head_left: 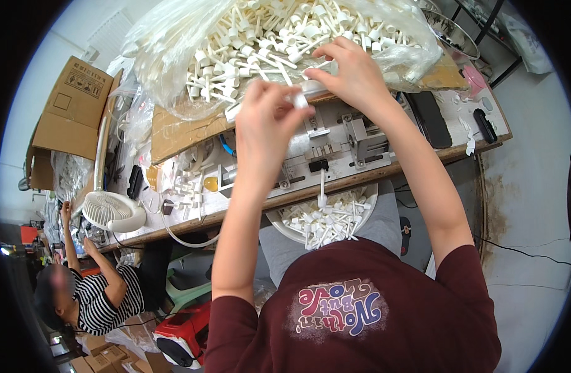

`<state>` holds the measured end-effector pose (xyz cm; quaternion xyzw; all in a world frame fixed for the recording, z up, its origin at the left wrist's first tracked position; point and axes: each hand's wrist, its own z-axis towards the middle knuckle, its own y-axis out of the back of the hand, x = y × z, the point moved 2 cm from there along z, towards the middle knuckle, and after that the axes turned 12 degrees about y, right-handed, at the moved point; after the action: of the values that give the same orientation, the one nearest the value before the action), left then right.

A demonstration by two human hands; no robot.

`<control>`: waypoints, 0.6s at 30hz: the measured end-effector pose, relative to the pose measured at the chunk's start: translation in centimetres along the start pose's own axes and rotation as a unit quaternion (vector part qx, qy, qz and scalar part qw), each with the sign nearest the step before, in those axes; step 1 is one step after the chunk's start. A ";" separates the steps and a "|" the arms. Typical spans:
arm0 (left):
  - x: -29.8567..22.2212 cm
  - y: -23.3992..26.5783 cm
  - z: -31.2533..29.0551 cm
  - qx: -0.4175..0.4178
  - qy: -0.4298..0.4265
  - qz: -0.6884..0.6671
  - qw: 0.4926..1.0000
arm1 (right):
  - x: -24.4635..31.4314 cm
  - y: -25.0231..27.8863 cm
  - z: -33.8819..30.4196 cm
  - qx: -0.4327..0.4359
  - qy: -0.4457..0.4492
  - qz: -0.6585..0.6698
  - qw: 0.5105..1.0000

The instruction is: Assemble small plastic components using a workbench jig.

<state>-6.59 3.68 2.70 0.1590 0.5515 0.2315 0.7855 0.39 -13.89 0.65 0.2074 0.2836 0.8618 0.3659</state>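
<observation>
A large heap of white plastic scoops, each with a small cup and a long handle, lies in a clear plastic bag on the bench. My left hand is slightly blurred, its fingers closed on a white scoop at the heap's near edge. To its right, my right hand reaches over the heap, thumb and forefinger apart beside loose scoops. Below both hands is a metal fixture. One scoop sticks out toward me from its black holder.
A white bowl full of scoops rests on my lap. Cardboard lies under the bag. A white fan stands at the left, a dark phone at the right. Farther left, a person in a striped shirt works at the bench.
</observation>
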 end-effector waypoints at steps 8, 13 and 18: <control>3.7 -2.0 -10.9 0.017 -0.112 0.163 0.980 | -0.3 -1.7 0.8 0.103 -0.062 0.135 0.983; 5.6 -4.7 -12.2 0.015 -0.136 0.224 0.965 | 0.4 -1.7 -0.1 0.068 0.013 0.079 0.994; 5.5 -4.9 -11.2 0.022 -0.119 0.229 0.966 | 0.9 -0.1 -0.6 0.086 -0.015 0.125 0.988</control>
<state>-14.67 2.47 -7.96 0.3252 0.4079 0.3724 0.7676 -0.53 -13.38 0.27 0.2848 0.3229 0.8701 0.2400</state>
